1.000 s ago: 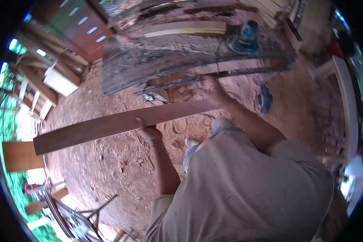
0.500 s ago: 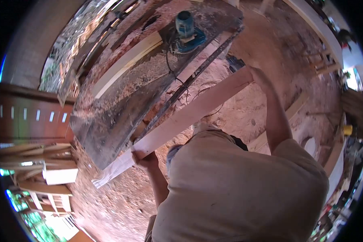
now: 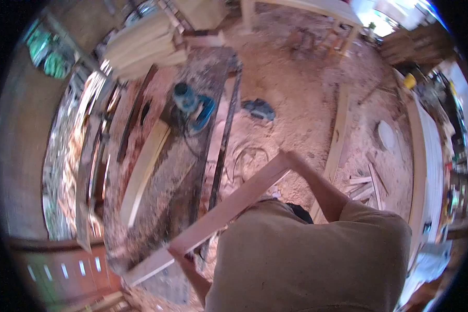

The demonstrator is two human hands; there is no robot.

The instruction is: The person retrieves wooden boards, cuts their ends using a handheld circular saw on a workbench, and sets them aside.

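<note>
A long wooden plank (image 3: 223, 208) runs slantwise in front of my body, from lower left to upper right. My right hand (image 3: 290, 158) is closed round its far upper end. Lower down, my left hand (image 3: 178, 252) grips the plank's edge nearer the other end; part of its fingers is hidden by the wood. The plank's lower left end lies over the near end of the dark workbench (image 3: 166, 208); I cannot tell whether it touches. A teal power tool (image 3: 192, 106) with a cord stands farther up on that bench.
Pale boards (image 3: 145, 171) lie on the bench. Beyond its right edge, a second blue power tool (image 3: 259, 109) sits on the sawdust-covered floor. A long board (image 3: 338, 135) and several offcuts (image 3: 364, 187) lie to the right. Stacked wood (image 3: 140, 52) stands at the back left.
The view has swung to the right. Both hands have kept their hold on the plank, whose lower left end now overlaps the bench's near end instead of the floor.
</note>
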